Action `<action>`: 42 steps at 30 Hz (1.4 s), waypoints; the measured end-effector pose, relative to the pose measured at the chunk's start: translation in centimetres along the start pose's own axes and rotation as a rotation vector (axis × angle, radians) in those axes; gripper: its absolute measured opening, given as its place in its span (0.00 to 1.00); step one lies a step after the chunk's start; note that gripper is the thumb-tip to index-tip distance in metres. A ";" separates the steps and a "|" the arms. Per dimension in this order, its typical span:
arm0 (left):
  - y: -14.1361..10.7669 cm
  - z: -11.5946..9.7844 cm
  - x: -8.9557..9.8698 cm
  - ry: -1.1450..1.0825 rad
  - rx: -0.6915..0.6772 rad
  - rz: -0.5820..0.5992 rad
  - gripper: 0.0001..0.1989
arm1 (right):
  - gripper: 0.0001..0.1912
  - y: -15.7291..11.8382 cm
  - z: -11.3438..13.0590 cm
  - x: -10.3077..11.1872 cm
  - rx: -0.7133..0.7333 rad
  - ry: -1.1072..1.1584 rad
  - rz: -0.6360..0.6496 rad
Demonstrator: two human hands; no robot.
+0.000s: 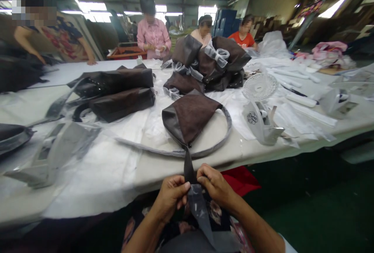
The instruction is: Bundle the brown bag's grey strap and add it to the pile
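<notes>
Brown bag point(187, 116) on surface point(163, 175), its strap point(189, 171) pinched by left hand point(171, 196) and right hand point(216, 184), clear plastic point(200, 210) over the strap end; piled bags point(187, 50) wear bows point(220, 56), this one none yet

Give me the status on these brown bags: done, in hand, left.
Done-looking: the heaped brown fabric bags wearing sheer grey bows. In hand: the left hand and right hand pinch the dark strap of the nearest brown bag. Left: two flat brown bags show no bows.
</notes>
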State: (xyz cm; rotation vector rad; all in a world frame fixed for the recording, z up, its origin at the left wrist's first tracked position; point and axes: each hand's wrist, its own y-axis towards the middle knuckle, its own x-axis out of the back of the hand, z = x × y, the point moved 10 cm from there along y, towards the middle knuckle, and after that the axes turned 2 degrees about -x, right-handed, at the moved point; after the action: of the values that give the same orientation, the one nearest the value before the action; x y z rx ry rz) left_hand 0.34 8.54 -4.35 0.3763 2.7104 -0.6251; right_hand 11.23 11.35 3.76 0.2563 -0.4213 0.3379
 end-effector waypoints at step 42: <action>-0.8 -0.5 -0.1 0.061 -0.126 -0.003 0.19 | 0.13 -0.8 -1.8 0.4 -0.329 0.047 -0.139</action>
State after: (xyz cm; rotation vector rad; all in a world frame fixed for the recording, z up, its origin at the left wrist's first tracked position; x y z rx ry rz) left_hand 0.05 8.08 -3.55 0.3649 2.7912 -0.4472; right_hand 12.48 11.27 2.24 -0.0433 -0.4039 0.1341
